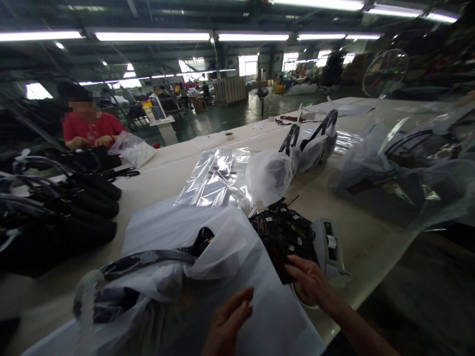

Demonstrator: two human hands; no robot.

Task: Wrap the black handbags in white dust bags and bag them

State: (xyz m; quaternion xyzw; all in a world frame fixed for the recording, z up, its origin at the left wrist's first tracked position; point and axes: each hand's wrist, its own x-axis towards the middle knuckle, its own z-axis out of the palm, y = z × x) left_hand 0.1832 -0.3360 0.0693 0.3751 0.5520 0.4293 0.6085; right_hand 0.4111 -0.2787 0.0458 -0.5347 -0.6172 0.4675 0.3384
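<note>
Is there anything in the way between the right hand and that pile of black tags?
Nothing visible is. The right hand already rests its fingers on the near edge of the pile of black tags. The tape dispenser sits just to the right of them, not between.

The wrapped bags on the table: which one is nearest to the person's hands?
The white-wrapped bag directly before the left hand; the other wrapped bags lie farther up the table.

Fluorescent-lit factory hall (pixel 237 74), green floor (pixel 230 116)
</note>
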